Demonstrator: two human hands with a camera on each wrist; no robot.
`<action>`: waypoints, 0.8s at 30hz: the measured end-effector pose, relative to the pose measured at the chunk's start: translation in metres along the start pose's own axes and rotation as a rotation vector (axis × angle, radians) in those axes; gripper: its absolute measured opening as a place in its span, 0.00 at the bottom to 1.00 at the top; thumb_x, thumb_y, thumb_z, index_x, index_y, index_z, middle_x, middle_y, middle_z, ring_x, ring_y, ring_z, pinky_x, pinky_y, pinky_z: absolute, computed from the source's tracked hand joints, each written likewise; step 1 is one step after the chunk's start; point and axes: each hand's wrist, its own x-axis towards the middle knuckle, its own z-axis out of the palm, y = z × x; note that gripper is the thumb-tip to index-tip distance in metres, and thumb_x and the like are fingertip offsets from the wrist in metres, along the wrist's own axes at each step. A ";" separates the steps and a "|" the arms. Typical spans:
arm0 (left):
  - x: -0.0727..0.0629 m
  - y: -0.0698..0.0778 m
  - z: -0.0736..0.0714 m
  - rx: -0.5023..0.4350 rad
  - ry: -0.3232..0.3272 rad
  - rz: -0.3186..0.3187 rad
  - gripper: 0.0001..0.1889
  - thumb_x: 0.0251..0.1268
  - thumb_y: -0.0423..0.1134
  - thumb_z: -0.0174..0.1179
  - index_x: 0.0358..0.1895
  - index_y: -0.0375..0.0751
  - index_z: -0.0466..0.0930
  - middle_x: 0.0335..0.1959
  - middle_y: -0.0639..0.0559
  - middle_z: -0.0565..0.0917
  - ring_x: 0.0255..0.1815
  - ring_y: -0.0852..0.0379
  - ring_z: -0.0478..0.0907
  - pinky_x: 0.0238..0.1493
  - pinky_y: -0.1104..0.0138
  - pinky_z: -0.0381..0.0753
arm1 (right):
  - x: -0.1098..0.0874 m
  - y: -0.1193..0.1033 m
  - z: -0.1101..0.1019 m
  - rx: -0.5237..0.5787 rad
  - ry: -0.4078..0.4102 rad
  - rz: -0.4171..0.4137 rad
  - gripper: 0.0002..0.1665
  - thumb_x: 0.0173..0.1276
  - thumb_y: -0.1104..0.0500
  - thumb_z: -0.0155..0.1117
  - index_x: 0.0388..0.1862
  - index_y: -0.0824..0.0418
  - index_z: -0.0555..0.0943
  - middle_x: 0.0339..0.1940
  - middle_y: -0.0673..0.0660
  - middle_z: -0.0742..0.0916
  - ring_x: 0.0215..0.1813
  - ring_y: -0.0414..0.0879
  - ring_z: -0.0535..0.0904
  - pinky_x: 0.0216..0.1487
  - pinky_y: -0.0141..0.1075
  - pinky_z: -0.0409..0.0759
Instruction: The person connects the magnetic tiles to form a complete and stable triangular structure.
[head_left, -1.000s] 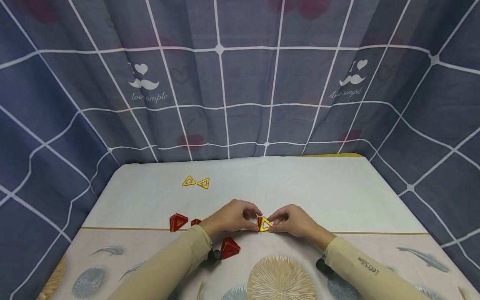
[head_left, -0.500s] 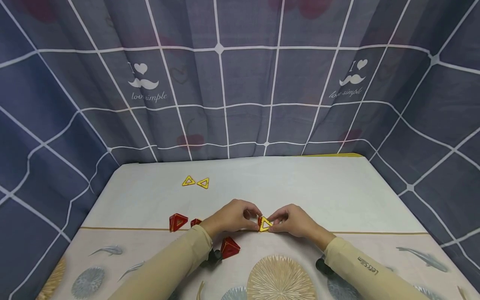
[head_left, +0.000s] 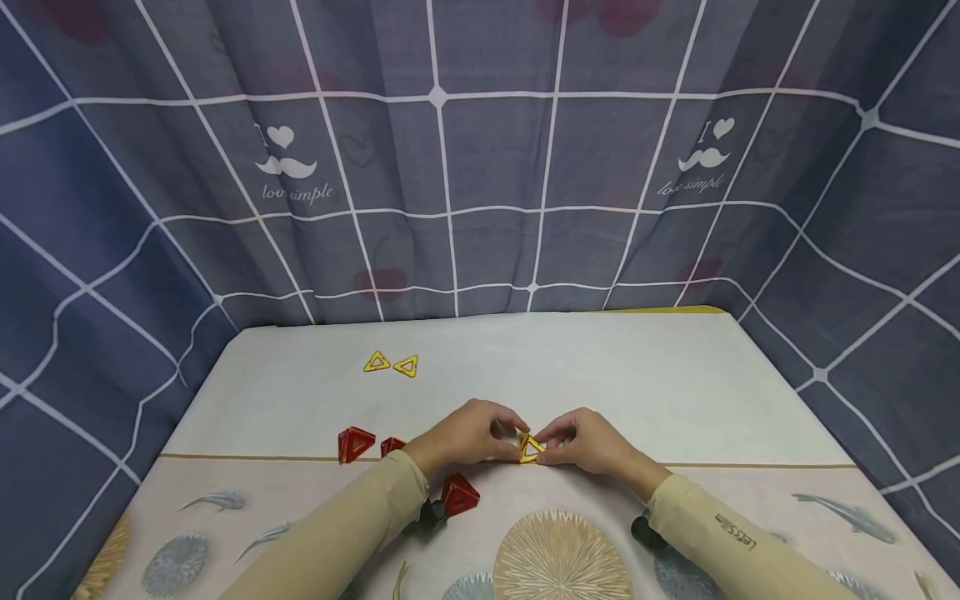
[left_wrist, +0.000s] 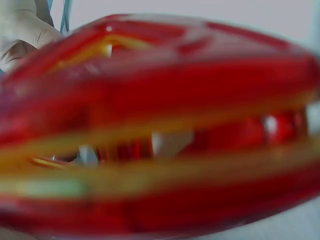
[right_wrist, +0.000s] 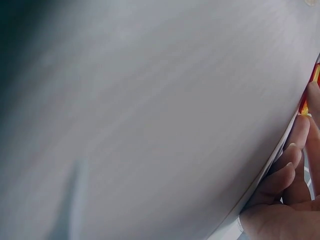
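In the head view my left hand [head_left: 474, 431] and right hand [head_left: 590, 440] meet at the middle of the table. Between them stands a small yellow triangular tile piece [head_left: 531, 449] with an open centre. Thumb and fingers of the left hand pinch its left side, while the right hand pinches the right side. In the right wrist view the right hand [right_wrist: 280, 200] shows at the edge, fingertips on a red and yellow edge [right_wrist: 304, 106]. A red pyramid of triangular tiles [head_left: 460, 496] sits by the left wrist; large and blurred, a red pyramid [left_wrist: 200, 80] fills the left wrist view.
Left of the left hand lie another red pyramid [head_left: 356, 445] and a red piece [head_left: 392, 446] partly hidden by the forearm. Farther back are two flat yellow triangles, one [head_left: 377, 362] beside the other [head_left: 406, 366]. A grid-patterned curtain [head_left: 480, 167] borders the table [head_left: 637, 375].
Both hands keep nearly the same place. The yellow piece between them has turned slightly, and the red strip on its left side now looks yellow.
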 end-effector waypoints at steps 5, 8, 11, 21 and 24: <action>0.000 0.000 0.000 0.003 -0.003 0.012 0.17 0.57 0.42 0.76 0.51 0.51 0.89 0.42 0.62 0.85 0.38 0.65 0.77 0.40 0.69 0.77 | -0.001 0.000 0.000 0.004 0.003 -0.007 0.15 0.55 0.57 0.81 0.41 0.60 0.90 0.27 0.47 0.86 0.29 0.41 0.77 0.30 0.32 0.75; 0.000 -0.001 0.000 0.007 -0.008 0.013 0.19 0.57 0.42 0.76 0.53 0.50 0.88 0.41 0.63 0.85 0.37 0.65 0.76 0.38 0.69 0.77 | 0.000 0.000 0.000 -0.007 0.007 -0.001 0.15 0.55 0.56 0.81 0.41 0.59 0.90 0.27 0.46 0.85 0.29 0.41 0.77 0.30 0.32 0.75; -0.001 -0.001 0.000 0.004 -0.012 0.016 0.21 0.57 0.41 0.76 0.55 0.49 0.88 0.40 0.63 0.85 0.37 0.64 0.77 0.38 0.69 0.77 | 0.000 0.000 0.000 -0.021 0.006 -0.007 0.16 0.56 0.56 0.81 0.42 0.60 0.89 0.27 0.47 0.85 0.29 0.42 0.77 0.30 0.33 0.74; -0.005 -0.002 -0.009 -0.009 -0.013 -0.019 0.25 0.55 0.39 0.77 0.58 0.46 0.83 0.40 0.59 0.84 0.43 0.57 0.80 0.44 0.67 0.78 | 0.001 -0.001 0.000 -0.054 -0.042 -0.061 0.27 0.58 0.59 0.79 0.57 0.62 0.83 0.27 0.48 0.82 0.30 0.43 0.76 0.32 0.34 0.74; -0.006 -0.003 -0.017 -0.016 0.013 -0.043 0.25 0.56 0.38 0.76 0.58 0.45 0.82 0.43 0.56 0.84 0.44 0.56 0.80 0.46 0.64 0.78 | 0.002 -0.004 -0.002 -0.050 -0.070 -0.064 0.31 0.59 0.59 0.78 0.61 0.63 0.80 0.28 0.49 0.82 0.30 0.43 0.76 0.32 0.34 0.74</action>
